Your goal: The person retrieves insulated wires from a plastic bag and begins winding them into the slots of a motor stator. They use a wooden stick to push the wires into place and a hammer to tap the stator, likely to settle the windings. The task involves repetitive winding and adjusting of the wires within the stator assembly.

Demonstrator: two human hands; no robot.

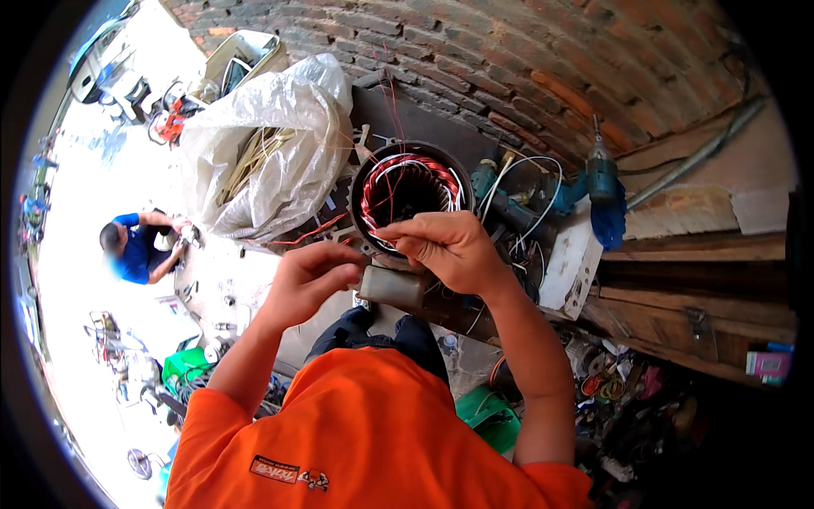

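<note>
A motor stator with a round dark housing stands on the bench in front of me, red enamelled wire coils and white sleeving round its inner rim. Thin red wires rise from the coils. My right hand is over the near right rim, thumb and forefinger pinched together; what they hold is too small to make out. My left hand hovers left of the stator's terminal box, its fingers loosely curled and apart from the thumb. Red lead wires lie beyond its fingertips.
A white plastic sack with pale strips inside stands left of the stator. Power tools and white cable lie at the right, near a hanging drill. A brick wall closes the back. Another person crouches at the far left.
</note>
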